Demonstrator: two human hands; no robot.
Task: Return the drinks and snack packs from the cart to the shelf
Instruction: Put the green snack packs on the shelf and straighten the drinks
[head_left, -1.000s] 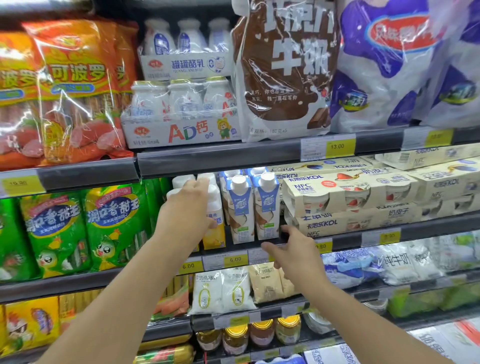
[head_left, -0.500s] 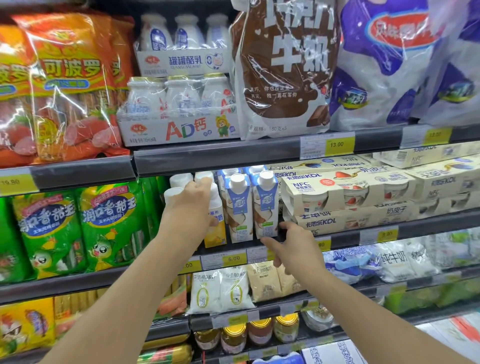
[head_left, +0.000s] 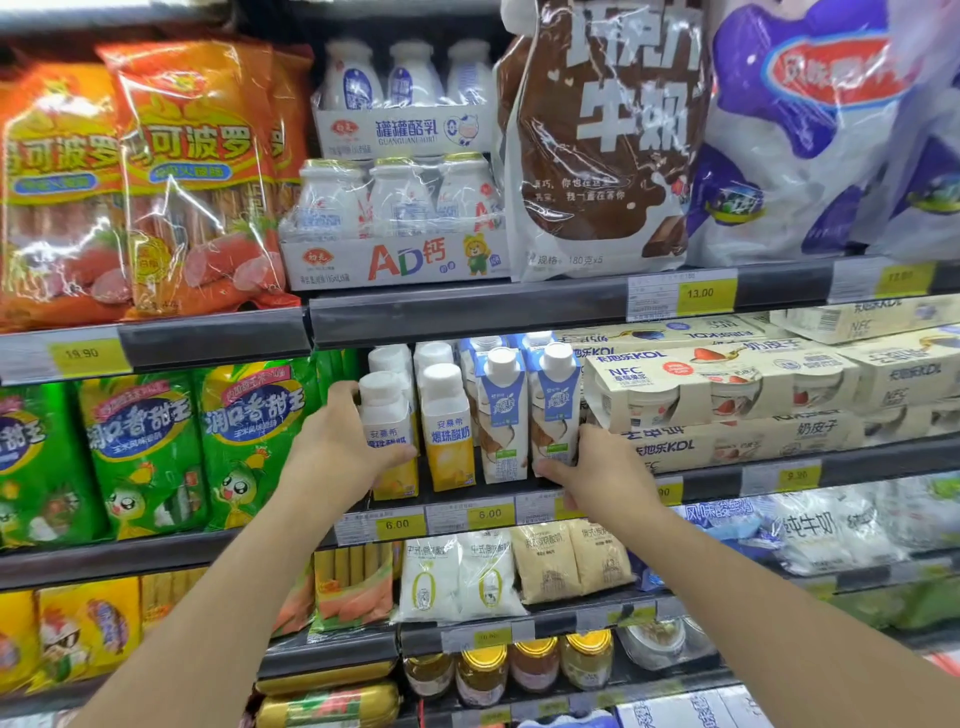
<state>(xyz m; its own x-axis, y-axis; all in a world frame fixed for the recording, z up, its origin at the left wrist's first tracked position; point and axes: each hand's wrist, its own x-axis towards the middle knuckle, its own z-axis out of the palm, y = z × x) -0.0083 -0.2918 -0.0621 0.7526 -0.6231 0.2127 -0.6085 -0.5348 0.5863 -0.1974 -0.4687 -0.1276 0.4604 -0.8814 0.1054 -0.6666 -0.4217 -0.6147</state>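
Note:
My left hand (head_left: 340, 452) is wrapped around a white-capped yellow drink bottle (head_left: 384, 415) at the left end of the middle shelf (head_left: 467, 512). A matching yellow bottle (head_left: 447, 431) stands just right of it. My right hand (head_left: 605, 467) grips the lower right side of a blue-and-white drink carton (head_left: 553, 405), beside a twin carton (head_left: 501, 415). Both drinks stand upright on the shelf.
Green snack bags (head_left: 140, 452) hang left of the bottles. Cream yoghurt multipacks (head_left: 727, 395) are stacked right of the cartons. Orange sausage packs (head_left: 192, 176), AD bottle trays (head_left: 400, 223) and big milk bags (head_left: 602, 135) fill the shelf above. Pouches and jars sit below.
My left hand has slid down from the bottle caps to grasp the left yellow bottle's body. My right hand has risen from the shelf edge onto the right carton.

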